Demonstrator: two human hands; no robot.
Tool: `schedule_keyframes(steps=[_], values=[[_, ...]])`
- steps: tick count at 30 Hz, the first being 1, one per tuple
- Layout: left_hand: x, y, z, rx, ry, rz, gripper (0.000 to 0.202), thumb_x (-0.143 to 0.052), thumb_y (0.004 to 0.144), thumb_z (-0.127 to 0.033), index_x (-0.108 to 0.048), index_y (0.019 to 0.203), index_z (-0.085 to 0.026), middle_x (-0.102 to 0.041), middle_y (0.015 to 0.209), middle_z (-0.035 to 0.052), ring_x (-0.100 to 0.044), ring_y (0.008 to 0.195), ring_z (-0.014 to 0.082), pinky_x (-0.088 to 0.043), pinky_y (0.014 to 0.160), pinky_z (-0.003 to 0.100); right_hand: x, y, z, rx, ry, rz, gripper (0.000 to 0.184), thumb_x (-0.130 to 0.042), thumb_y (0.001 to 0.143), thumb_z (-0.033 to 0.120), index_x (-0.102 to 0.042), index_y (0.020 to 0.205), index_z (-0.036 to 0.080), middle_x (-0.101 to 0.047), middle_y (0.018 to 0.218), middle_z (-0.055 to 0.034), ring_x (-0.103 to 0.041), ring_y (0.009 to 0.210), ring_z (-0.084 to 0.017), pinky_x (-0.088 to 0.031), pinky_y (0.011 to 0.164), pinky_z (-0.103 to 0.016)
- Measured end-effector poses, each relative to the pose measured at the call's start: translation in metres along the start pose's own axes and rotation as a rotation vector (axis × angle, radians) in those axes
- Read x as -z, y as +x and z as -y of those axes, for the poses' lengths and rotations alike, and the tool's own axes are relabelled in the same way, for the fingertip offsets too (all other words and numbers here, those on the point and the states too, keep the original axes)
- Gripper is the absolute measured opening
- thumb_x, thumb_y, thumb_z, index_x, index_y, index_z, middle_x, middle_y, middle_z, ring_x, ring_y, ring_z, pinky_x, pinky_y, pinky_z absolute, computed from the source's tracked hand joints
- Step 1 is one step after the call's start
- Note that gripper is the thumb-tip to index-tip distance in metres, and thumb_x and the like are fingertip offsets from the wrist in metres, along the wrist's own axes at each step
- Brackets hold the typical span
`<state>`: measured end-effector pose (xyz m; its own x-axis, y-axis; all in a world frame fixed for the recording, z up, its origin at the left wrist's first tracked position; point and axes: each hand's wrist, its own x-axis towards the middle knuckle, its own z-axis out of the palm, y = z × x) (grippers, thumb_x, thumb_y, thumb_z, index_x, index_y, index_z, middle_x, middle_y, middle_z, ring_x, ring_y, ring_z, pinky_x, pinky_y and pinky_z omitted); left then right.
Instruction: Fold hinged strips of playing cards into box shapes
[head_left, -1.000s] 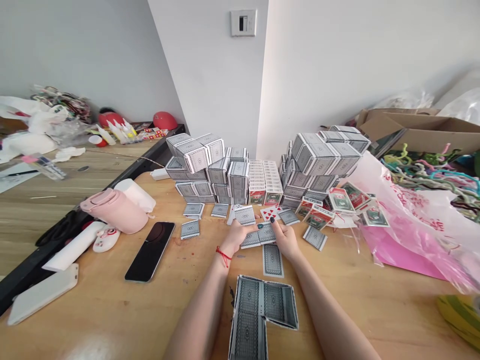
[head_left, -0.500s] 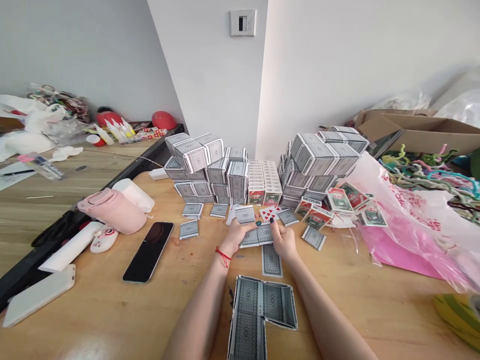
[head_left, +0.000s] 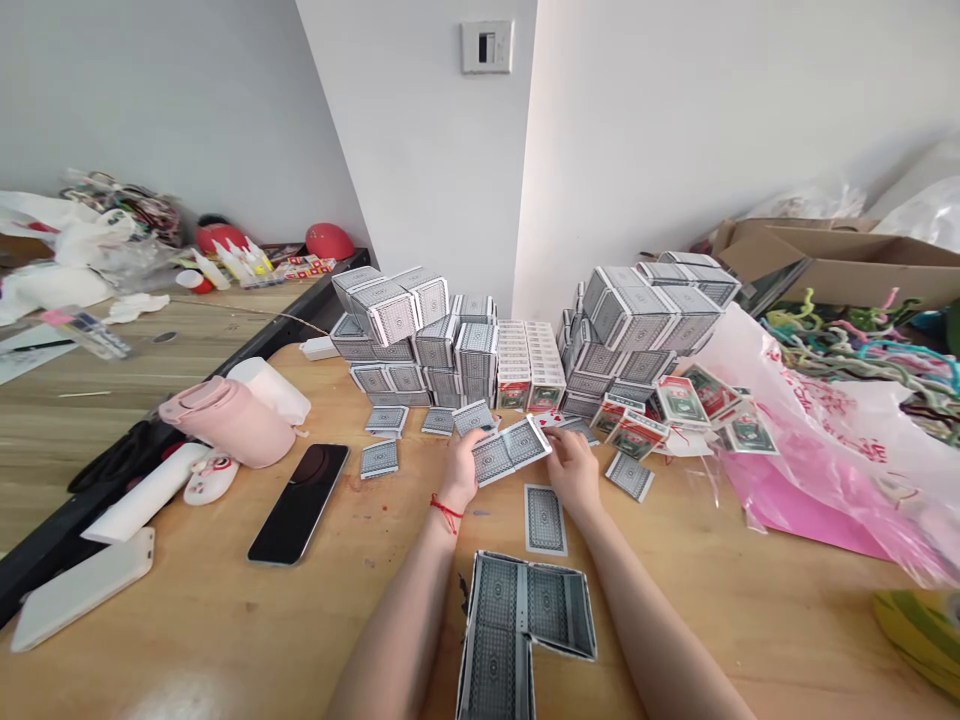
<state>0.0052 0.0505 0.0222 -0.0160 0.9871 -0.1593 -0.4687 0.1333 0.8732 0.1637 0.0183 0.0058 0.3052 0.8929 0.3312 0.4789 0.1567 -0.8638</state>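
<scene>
Your left hand point(head_left: 461, 475) grips a two-panel card strip point(head_left: 511, 450) above the table point(head_left: 780, 620); your right hand point(head_left: 576, 470) meets its other end, grip unclear. Nearer you lie one loose card point(head_left: 545, 522) and one L-shaped card tray point(head_left: 495, 600). Beyond, two rows of card packs point(head_left: 545, 388), print unreadably small, separate two block stacks point(head_left: 630, 310). One open carton point(head_left: 870, 272) sits right, contents hidden.

Head-worn view, forward and down

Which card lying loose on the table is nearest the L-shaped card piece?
The full-length patterned card beside the right hand, just beyond the L-shaped card piece; the other loose cards lie farther from it.
</scene>
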Motion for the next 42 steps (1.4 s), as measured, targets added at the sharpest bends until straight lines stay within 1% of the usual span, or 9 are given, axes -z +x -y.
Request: schedule_keyframes(steps=[3,12,15,19,24,29,32,36,42], values=[[0.000,0.002,0.000,-0.010,-0.036,-0.056,0.019,-0.058,0.059,-0.027,-0.064,0.072,-0.015,-0.070,0.083,0.0037,-0.063,0.087,0.0206,-0.047,0.078,0.030,-0.005,-0.002,-0.003,0.026,0.031,0.134,0.039,-0.054,0.071,0.025,-0.057,0.110,0.027,-0.058,0.113,-0.0052,-0.045,0.112,-0.026,-0.030,0.099,-0.043],[-0.001,0.005,0.001,-0.014,-0.045,-0.149,0.017,-0.054,0.059,-0.027,-0.059,0.070,-0.015,-0.065,0.068,0.0011,-0.062,0.071,0.0179,-0.046,0.064,0.026,-0.008,-0.005,-0.001,0.097,-0.162,0.152,0.050,-0.059,0.072,0.035,-0.050,0.119,0.021,-0.055,0.116,-0.0111,-0.037,0.118,-0.030,-0.029,0.099,-0.049],[0.000,0.005,0.002,-0.102,-0.017,-0.162,0.019,-0.052,0.061,-0.024,-0.057,0.079,-0.018,-0.065,0.078,-0.0004,-0.061,0.079,0.0167,-0.045,0.069,0.025,-0.009,-0.004,-0.005,0.138,-0.221,0.172,0.062,-0.064,0.067,0.040,-0.045,0.123,0.019,-0.048,0.126,-0.0124,-0.027,0.124,-0.031,-0.022,0.102,-0.051],[0.001,0.003,0.001,-0.250,0.105,-0.150,0.034,-0.052,0.064,-0.018,-0.053,0.097,-0.021,-0.062,0.100,0.0017,-0.057,0.095,0.0162,-0.044,0.080,0.024,-0.011,-0.004,-0.010,0.165,-0.239,0.200,0.055,-0.062,0.070,0.037,-0.047,0.119,0.020,-0.051,0.119,-0.0123,-0.033,0.119,-0.031,-0.027,0.099,-0.049],[0.004,0.006,0.003,-0.257,0.089,-0.210,0.043,-0.055,0.065,-0.018,-0.046,0.107,-0.021,-0.059,0.099,0.0037,-0.058,0.087,0.0145,-0.045,0.077,0.025,-0.011,-0.004,-0.012,0.095,-0.251,0.067,0.060,-0.070,0.060,0.033,-0.049,0.115,0.020,-0.048,0.110,-0.0128,-0.038,0.108,-0.032,-0.033,0.091,-0.050],[0.010,0.013,0.008,-0.312,0.034,-0.285,0.044,-0.061,0.064,-0.018,-0.041,0.104,-0.020,-0.058,0.091,0.0020,-0.058,0.079,0.0132,-0.046,0.070,0.027,-0.009,-0.003,-0.011,-0.010,-0.047,-0.038,0.050,-0.064,0.065,0.030,-0.049,0.111,0.019,-0.053,0.095,-0.0074,-0.052,0.089,-0.024,-0.043,0.080,-0.042],[0.012,0.015,0.010,-0.332,0.054,-0.322,0.045,-0.064,0.064,-0.018,-0.040,0.103,-0.020,-0.058,0.087,0.0014,-0.058,0.075,0.0123,-0.045,0.069,0.027,-0.006,-0.001,-0.007,-0.160,0.090,-0.026,0.029,-0.063,0.067,0.037,-0.056,0.088,0.018,-0.060,0.075,-0.0036,-0.056,0.068,-0.020,-0.047,0.063,-0.034],[0.014,0.016,0.011,-0.350,0.084,-0.356,0.044,-0.065,0.066,-0.020,-0.041,0.102,-0.020,-0.057,0.085,0.0015,-0.057,0.073,0.0119,-0.045,0.068,0.026,-0.001,-0.002,0.002,-0.328,0.419,0.040,0.030,-0.061,0.070,0.047,-0.051,0.071,0.019,-0.054,0.045,0.0036,-0.048,0.038,-0.013,-0.038,0.038,-0.024],[0.011,0.014,0.011,-0.385,0.067,-0.400,0.042,-0.064,0.066,-0.018,-0.040,0.101,-0.019,-0.056,0.090,0.0027,-0.057,0.076,0.0113,-0.044,0.071,0.026,-0.003,-0.007,0.012,-0.367,0.839,0.146,0.033,-0.065,0.070,0.044,-0.046,0.082,0.019,-0.061,0.051,0.0025,-0.058,0.039,-0.013,-0.046,0.038,-0.023]])
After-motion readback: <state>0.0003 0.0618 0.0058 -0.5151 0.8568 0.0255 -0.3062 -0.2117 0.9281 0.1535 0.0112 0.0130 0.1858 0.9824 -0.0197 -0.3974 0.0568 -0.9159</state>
